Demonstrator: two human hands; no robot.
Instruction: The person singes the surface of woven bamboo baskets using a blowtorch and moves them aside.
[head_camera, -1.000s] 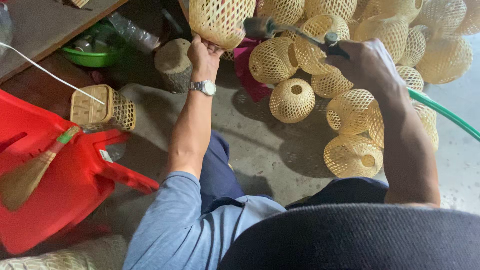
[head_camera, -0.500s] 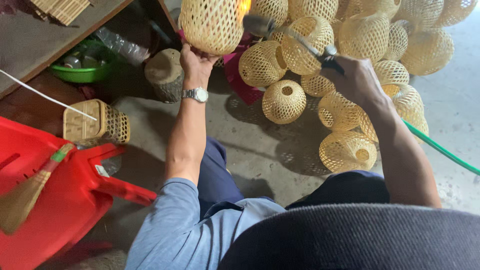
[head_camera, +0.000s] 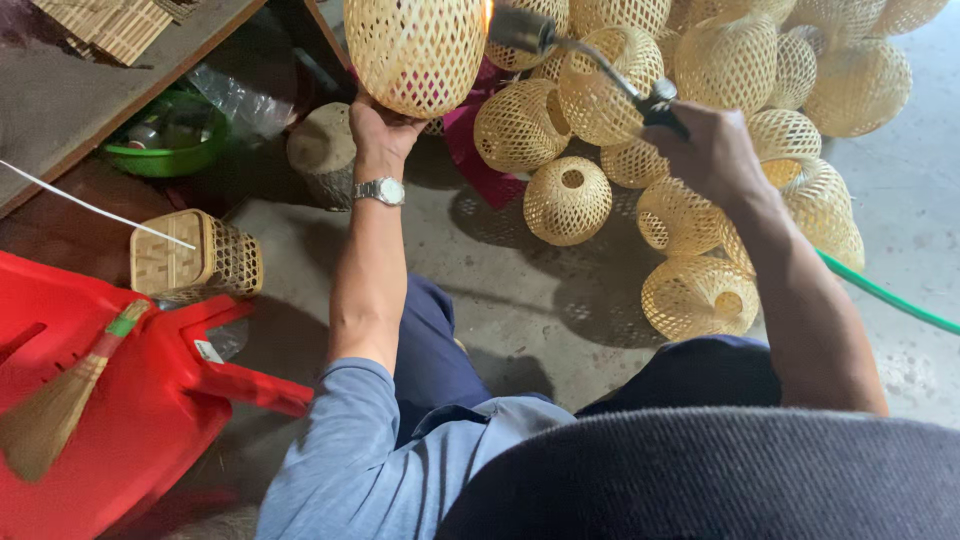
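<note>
Left hand: the left hand (head_camera: 385, 135) is raised, palm up, fingers spread and cupped under the bottom of a woven bamboo lantern shade (head_camera: 417, 50), holding it up from beneath; a metal wristwatch (head_camera: 381, 190) sits on that wrist.
Right hand: the right hand (head_camera: 712, 152) is closed in a fist around the grip of a gas torch (head_camera: 590, 60), with the green hose (head_camera: 880, 292) trailing back past the forearm.
Where the shade is: directly above the left hand and touching it, well to the left of the right hand; its long axis runs roughly upright, and its top is cut off by the frame edge.
Key relation: the torch's long axis points from the right hand leftward and away from the body, so its nozzle ends just beside the shade's right flank, where a small flame shows. The left hand is the nearer one to the shade; the right reaches it only through the torch.
Around the hands: a pile of finished shades (head_camera: 720, 130) lies on the floor under and beyond the right hand; a small square basket (head_camera: 195, 258) and a red plastic stool (head_camera: 120, 400) sit nearer the body, left of the left arm.
Hard to make out: whether the flame actually touches the weave is unclear, and the right fingertips are hidden behind the hand.
</note>
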